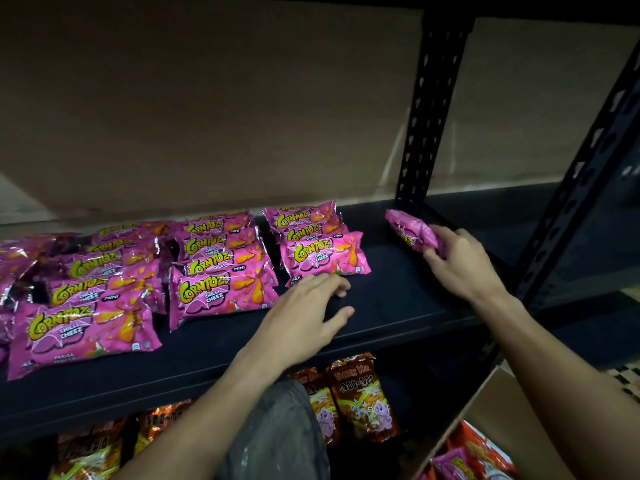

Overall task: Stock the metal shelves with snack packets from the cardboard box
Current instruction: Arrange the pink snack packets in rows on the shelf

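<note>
A dark metal shelf [381,306] runs across the middle of the frame, with a plain beige wall [207,98] behind it and a black perforated upright [429,109] rising at the upper right. Pink snack packets [221,296] printed with "Corntoz Chilli Cheez" lie flat in overlapping rows across the left and centre of the shelf, the rightmost row [322,258] ending just left of the frame's middle. The left hand [304,317] rests palm down on the bare shelf board at the centre of the frame, fingers spread and loose, gripping nothing; its fingertips lie just beside the lower edge of the nearest packet in that rightmost row. The right hand [460,265] reaches in from the lower right and is closed around a single pink packet [412,230], thumb under and fingers wrapped over it, holding it at a tilt above the empty stretch of shelf at the centre right, near the base of the upright. Below the shelf, at the lower middle of the frame, brown and orange packets [360,400] stand on a lower level. At the lower right corner sits an open cardboard box [498,420] with more pink and orange packets visible inside. A grey trouser knee [277,434] shows at the bottom centre.
</note>
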Demonstrator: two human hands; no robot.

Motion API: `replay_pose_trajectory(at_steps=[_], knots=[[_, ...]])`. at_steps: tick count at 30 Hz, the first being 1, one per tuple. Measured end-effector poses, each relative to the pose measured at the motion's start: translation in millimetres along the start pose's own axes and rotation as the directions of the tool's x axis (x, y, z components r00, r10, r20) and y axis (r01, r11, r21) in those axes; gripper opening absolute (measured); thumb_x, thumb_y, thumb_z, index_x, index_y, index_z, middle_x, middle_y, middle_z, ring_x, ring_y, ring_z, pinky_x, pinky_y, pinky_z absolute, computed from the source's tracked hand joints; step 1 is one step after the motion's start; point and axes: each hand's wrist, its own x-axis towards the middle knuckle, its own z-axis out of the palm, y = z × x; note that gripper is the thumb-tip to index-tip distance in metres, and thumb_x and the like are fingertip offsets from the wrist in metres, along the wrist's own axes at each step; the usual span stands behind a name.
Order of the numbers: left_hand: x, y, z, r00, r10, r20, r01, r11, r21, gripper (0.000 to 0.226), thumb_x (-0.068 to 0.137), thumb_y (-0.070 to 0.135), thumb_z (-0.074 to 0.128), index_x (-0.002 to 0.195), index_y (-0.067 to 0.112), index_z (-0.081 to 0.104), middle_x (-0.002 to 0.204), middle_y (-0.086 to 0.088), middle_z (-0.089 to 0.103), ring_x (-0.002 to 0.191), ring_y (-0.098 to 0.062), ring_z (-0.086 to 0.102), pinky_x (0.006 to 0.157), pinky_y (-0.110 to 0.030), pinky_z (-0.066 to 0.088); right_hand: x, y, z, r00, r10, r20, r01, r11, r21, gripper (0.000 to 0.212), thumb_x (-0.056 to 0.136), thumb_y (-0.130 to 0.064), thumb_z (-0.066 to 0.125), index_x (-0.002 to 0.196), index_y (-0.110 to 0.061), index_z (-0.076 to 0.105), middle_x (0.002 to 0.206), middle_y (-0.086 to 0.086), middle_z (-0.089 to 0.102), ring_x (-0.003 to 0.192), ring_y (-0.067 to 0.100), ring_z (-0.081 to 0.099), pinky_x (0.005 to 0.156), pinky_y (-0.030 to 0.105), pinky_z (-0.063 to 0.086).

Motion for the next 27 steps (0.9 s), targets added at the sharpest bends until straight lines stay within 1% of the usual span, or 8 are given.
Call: replay_pose_trajectory(at_steps=[2,8,11,15,18,21,24,27], knots=[[0.3,0.6,-0.2,1.0,-0.007,0.002,0.007,1.0,-0.001,0.032,0.094,0.042,0.058,0.123,0.028,0.055,0.114,0.018,0.058,0.109,0.0,0.05,0.096,-0.026,0.044,-10.9,-4.7,-7.5,0.998,0.065,-0.025,-0.059,0.981,0.184,0.033,0.095,-0.027,0.058,0.127,-0.019,0.064,0.098,0.006,0.066,0.096,0.026,0.064,0.086,0.031,0.047],[-0.7,3.8,-0.4,1.0,-0.02,0.007,0.02,1.0,0.01,0.032,0.094,0.041,0.058,0.123,0.028,0.055,0.113,0.019,0.058,0.108,0.001,0.049,0.096,-0.025,0.043,-40.6,1.7,-6.5,0.984,0.171,-0.037,-0.124,0.828,0.546,0.024,0.094,-0.044,0.06,0.102,-0.024,0.072,0.085,-0.005,0.076,0.086,0.014,0.072,0.085,0.044,0.057],[-0.7,4.5,-0.7,0.999,-0.03,0.017,0.03,1.0,-0.007,0.032,0.095,0.041,0.059,0.124,0.028,0.055,0.113,0.018,0.058,0.107,0.001,0.05,0.097,-0.026,0.044,-53.7,-3.8,-8.5,0.984,0.172,-0.042,-0.094,0.706,0.702,0.017,0.099,-0.032,0.059,0.098,-0.02,0.072,0.086,-0.005,0.077,0.088,0.015,0.073,0.086,0.037,0.057],[-2.0,7.3,-1.7,0.998,-0.067,0.009,0.067,0.992,-0.107,0.037,0.094,0.047,0.057,0.127,0.03,0.051,0.111,0.02,0.057,0.102,0.003,0.053,0.093,-0.027,0.046,-69.9,-13.5,-11.9,0.995,0.103,-0.019,-0.046,0.593,0.804,0.015,0.099,-0.021,0.059,0.099,-0.019,0.074,0.094,0.003,0.077,0.091,0.02,0.073,0.091,0.045,0.055],[-4.3,11.9,-3.9,0.986,-0.096,-0.134,0.057,0.961,-0.27,0.031,0.092,0.047,0.06,0.117,0.032,0.051,0.102,0.017,0.058,0.09,-0.006,0.057,0.083,-0.027,0.049,-77.4,-23.9,-12.8,0.998,0.041,0.039,-0.055,0.545,0.837,0.018,0.099,-0.013,0.057,0.1,-0.018,0.075,0.097,0.006,0.077,0.095,0.022,0.072,0.094,0.045,0.054],[-11.4,15.7,-12.5,0.888,-0.12,-0.444,-0.024,0.952,-0.306,0.024,0.091,0.043,0.063,0.106,0.026,0.054,0.098,0.009,0.056,0.086,-0.011,0.055,0.076,-0.025,0.046,-78.7,-35.6,-10.2,0.993,-0.003,0.12,-0.098,0.548,0.831,0.019,0.097,-0.009,0.056,0.097,-0.014,0.075,0.097,0.009,0.076,0.097,0.025,0.071,0.095,0.048,0.053],[-19.7,15.9,-23.0,0.854,-0.046,-0.518,-0.059,0.981,-0.185,0.036,0.092,0.044,0.06,0.121,0.022,0.054,0.121,0.009,0.053,0.114,-0.011,0.053,0.096,-0.028,0.042,-74.5,-45.9,-5.9,0.984,-0.024,0.177,-0.129,0.59,0.797,0.02,0.095,-0.009,0.056,0.088,-0.013,0.075,0.092,0.01,0.075,0.089,0.022,0.071,0.093,0.046,0.052],[-18.1,11.9,-36.9,0.938,0.082,-0.338,-0.058,0.995,0.08,0.057,0.094,0.055,0.051,0.141,0.026,0.044,0.144,0.011,0.044,0.135,-0.006,0.037,0.119,-0.036,0.015,-67.5,-58.2,-0.3,0.969,-0.085,0.233,-0.135,0.607,0.783,0.02,0.095,-0.011,0.056,0.09,-0.015,0.075,0.094,0.011,0.075,0.092,0.026,0.072,0.096,0.047,0.052]])
